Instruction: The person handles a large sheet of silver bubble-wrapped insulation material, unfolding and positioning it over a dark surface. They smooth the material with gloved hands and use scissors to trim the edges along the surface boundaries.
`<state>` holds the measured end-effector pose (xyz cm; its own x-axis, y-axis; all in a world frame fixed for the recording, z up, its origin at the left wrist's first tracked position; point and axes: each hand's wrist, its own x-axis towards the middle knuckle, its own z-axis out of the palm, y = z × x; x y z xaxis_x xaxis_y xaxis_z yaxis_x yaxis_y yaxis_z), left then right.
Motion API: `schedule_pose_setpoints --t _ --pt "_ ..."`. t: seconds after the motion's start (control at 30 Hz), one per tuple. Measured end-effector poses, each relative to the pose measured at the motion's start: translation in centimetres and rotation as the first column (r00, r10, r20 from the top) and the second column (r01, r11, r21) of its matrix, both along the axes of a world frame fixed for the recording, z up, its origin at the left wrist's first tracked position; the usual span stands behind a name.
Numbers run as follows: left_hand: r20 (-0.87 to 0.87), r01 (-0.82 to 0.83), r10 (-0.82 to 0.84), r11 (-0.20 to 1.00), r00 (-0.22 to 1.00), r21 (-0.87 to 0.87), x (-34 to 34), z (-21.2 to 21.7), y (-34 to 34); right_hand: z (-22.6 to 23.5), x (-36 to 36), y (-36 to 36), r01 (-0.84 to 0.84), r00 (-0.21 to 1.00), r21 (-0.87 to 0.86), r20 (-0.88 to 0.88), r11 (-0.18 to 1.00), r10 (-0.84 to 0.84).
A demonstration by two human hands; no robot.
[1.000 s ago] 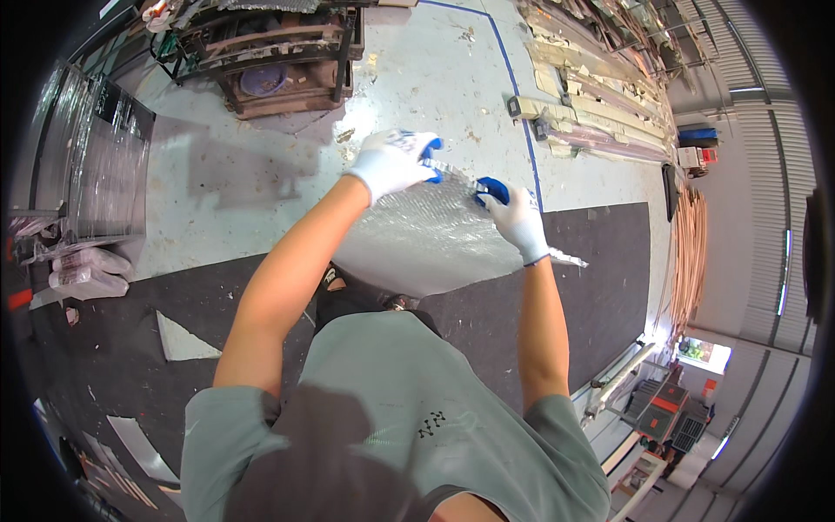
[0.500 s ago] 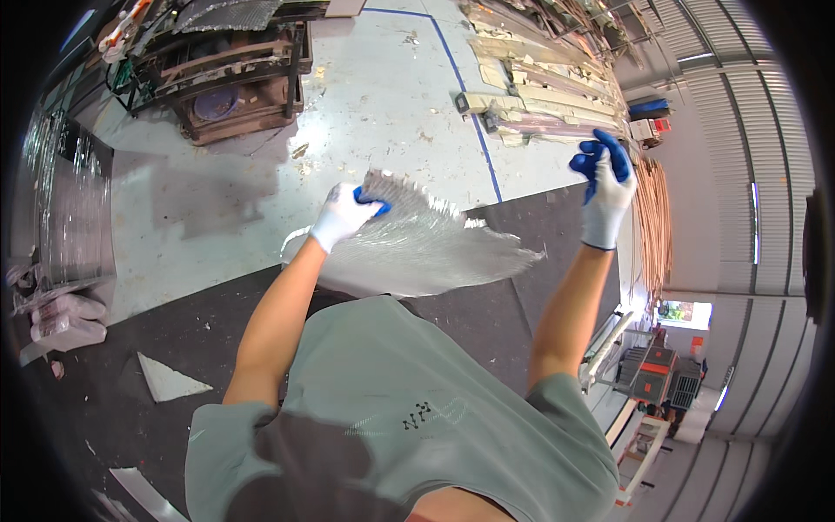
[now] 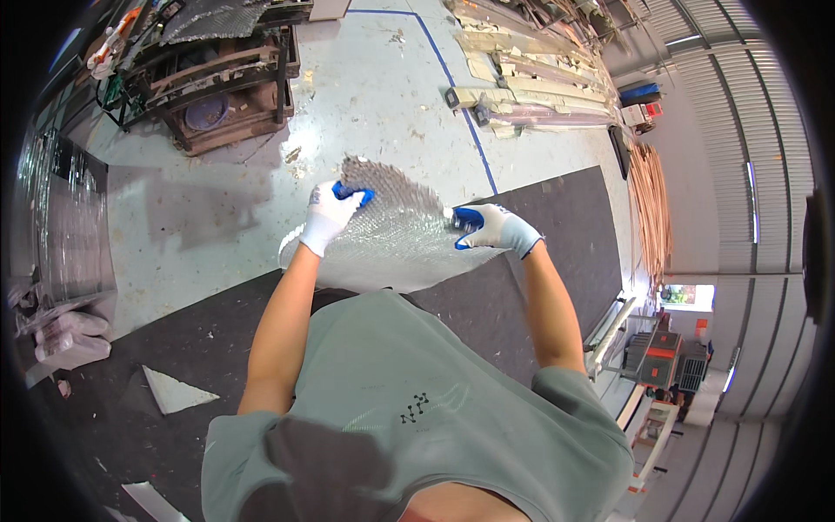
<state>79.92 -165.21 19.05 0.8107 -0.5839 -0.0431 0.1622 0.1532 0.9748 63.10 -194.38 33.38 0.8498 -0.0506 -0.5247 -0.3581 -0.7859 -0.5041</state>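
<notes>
A silvery sheet (image 3: 383, 248) with a fine cell pattern and a ragged upper edge hangs before my body. My left hand (image 3: 333, 211), in a white glove with blue palm and fingertips, is closed on its upper left part, thumb over the near face. At the sheet's right edge, my right hand (image 3: 496, 228), gloved alike, has its fingers curled in with the thumb below them. The edge seems to lie between fingers and thumb, though the fingertips are partly hidden and slightly blurred.
Beneath the sheet lies a dark mat (image 3: 565, 226) on the pale floor. A white triangular scrap (image 3: 177, 391) rests on it at left. A loaded rack (image 3: 222, 96) stands far left, wrapped panels (image 3: 78, 209) nearer. Long packaged lengths (image 3: 539, 91) lie far right.
My right hand has come down and left from the air to the sheet's right edge. My left hand keeps its hold, slightly further left, and the sheet shows more of its cell pattern.
</notes>
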Motion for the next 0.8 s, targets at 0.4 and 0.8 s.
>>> schedule_pose_setpoints --t 0.4,0.8 --pt "0.374 -0.139 -0.004 0.925 0.927 0.353 -1.9 0.0 0.9 3.2 1.3 -3.0 0.350 0.487 0.756 0.357 0.553 -0.797" --pt "0.216 -0.132 0.125 0.991 0.968 0.015 -0.5 2.5 3.9 -7.5 -17.7 -12.1 0.663 0.429 0.523 0.320 0.535 -0.845"
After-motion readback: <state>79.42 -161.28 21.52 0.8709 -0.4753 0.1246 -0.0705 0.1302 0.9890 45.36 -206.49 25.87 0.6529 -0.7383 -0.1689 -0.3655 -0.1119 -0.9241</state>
